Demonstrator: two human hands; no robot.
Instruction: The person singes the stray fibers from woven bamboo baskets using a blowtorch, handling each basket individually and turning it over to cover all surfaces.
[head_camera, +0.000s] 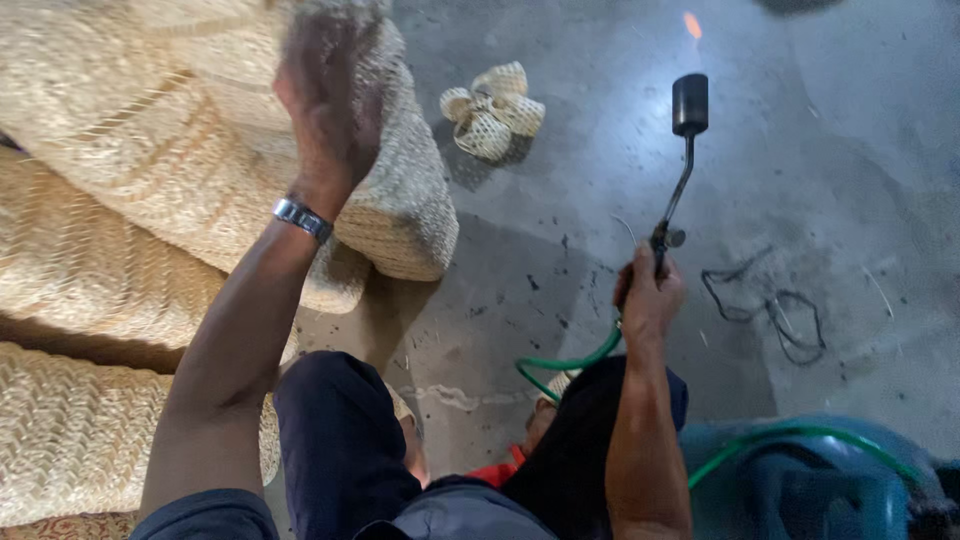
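Beside torch (686, 140): small baskets (494, 110), cord (768, 310).

Bare forearms, no sleeves past the elbows. Silver metal watch (302, 218) with a link band strapped round the left wrist. Dark navy trousers (340, 440) over both knees. Grey-blue shirt edge (450, 515) low in view. Left hand (330, 95) blurred; right hand (648, 300) sharp, ringless.

Cluster of small woven baskets (493, 110) on grey concrete floor (800, 180), loose black cord (775, 310) lying coiled nearby, blue gas cylinder (810, 480) at lower right, stacked woven mats (70, 270) at left
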